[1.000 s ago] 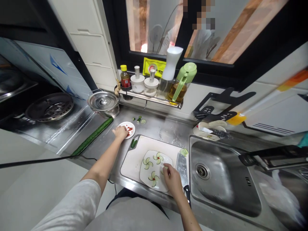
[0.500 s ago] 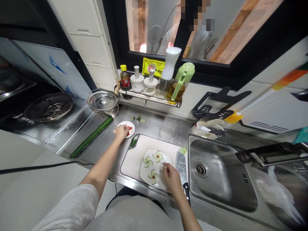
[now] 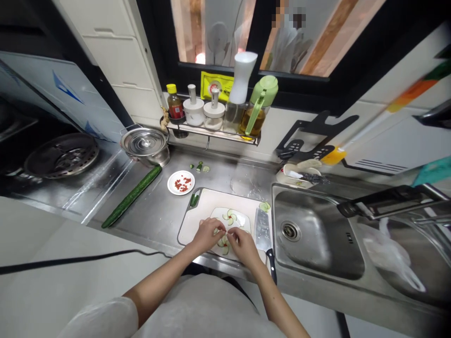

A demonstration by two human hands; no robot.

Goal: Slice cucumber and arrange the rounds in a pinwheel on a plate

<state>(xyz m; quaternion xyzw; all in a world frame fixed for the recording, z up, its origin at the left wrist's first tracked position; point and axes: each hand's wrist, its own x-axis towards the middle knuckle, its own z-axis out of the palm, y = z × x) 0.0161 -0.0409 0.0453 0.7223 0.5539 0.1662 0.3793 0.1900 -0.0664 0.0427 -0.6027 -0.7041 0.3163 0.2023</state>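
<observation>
Over a white square plate point(image 3: 243, 219), my left hand point(image 3: 208, 233) and my right hand point(image 3: 243, 245) meet fingertip to fingertip. Both are pinched; whatever is between the fingers is too small to make out. Cucumber slices point(image 3: 229, 217) lie on the plate in pinwheels with red centres, partly hidden by my hands. The plate rests on a white cutting board point(image 3: 197, 220). To the right on the board lies a cleaver point(image 3: 262, 230), with a few cucumber slices point(image 3: 264, 206) above its blade. A small white dish point(image 3: 171, 183) of red bits sits at the board's upper left.
A whole cucumber point(image 3: 132, 197) lies left on the steel counter, near a lidded pot point(image 3: 145, 144). Cucumber ends point(image 3: 199, 166) lie behind the dish. The sink point(image 3: 317, 234) is at the right. A condiment rack point(image 3: 214, 133) hangs at the back wall.
My left hand has left the dish of red bits and come right to the plate, meeting my right hand. My right hand has shifted slightly left. The view has tilted a little.
</observation>
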